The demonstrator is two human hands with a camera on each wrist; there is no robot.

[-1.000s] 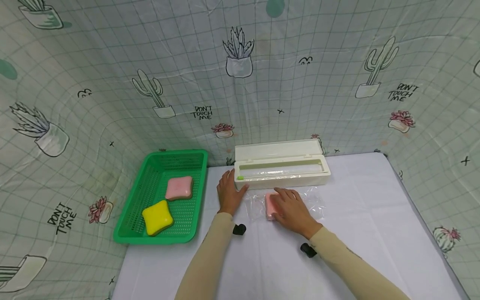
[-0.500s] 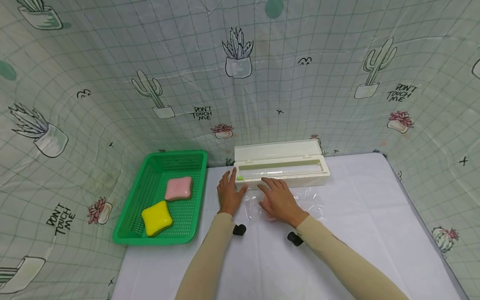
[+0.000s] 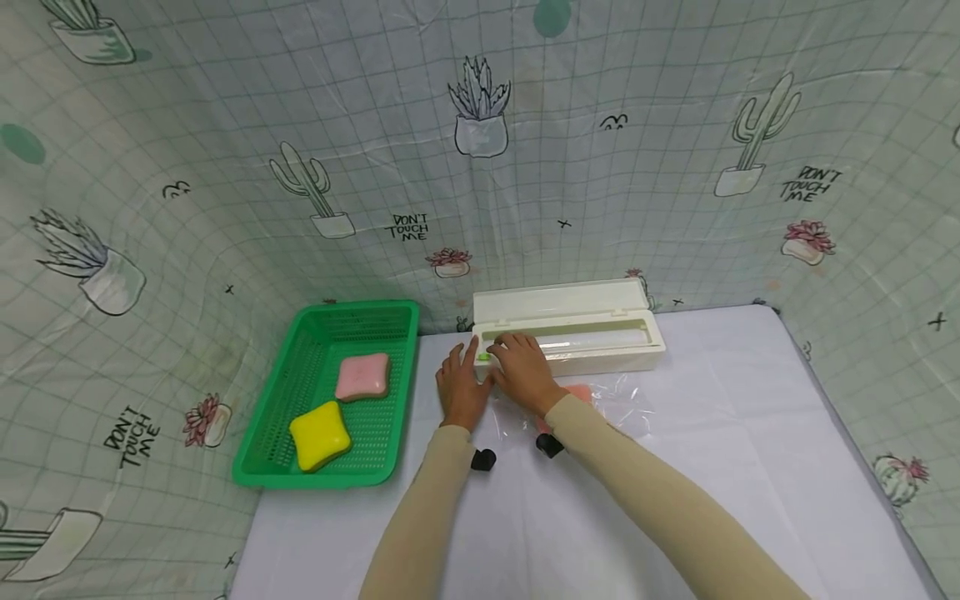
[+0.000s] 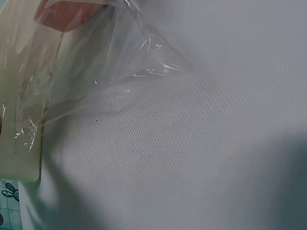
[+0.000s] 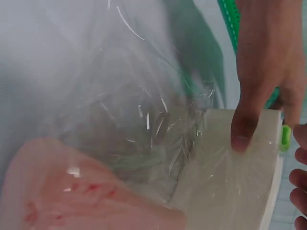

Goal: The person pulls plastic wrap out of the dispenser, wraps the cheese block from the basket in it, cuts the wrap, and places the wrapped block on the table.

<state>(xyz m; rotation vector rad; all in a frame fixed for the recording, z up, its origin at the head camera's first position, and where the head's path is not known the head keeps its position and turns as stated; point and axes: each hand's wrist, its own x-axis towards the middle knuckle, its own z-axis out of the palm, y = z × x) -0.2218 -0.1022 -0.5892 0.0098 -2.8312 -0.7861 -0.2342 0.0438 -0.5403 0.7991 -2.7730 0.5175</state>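
A white cling film dispenser [image 3: 600, 362] stands at the back of the table with its lid raised and a roll inside. My left hand [image 3: 461, 392] holds its left end, the thumb pressed on the front wall in the right wrist view. My right hand [image 3: 521, 371] is over the dispenser's left part, fingers bent beside the green cutter slider [image 5: 285, 138]; contact with it is unclear. Clear film [image 3: 622, 404] comes from the dispenser and lies over a pink bread-slice-shaped piece [image 5: 81, 191], which my right forearm partly hides in the head view.
To the left, a green basket [image 3: 251, 471] holds another pink slice-shaped piece [image 3: 363, 377] and a yellow one [image 3: 320, 435]. A white cloth [image 3: 720, 450] covers the table. Behind it hangs a cactus-print curtain [image 3: 570, 183].
My right hand has left the pink piece and moved left and back to the dispenser's green slider. My left hand has stayed at the dispenser's left end.
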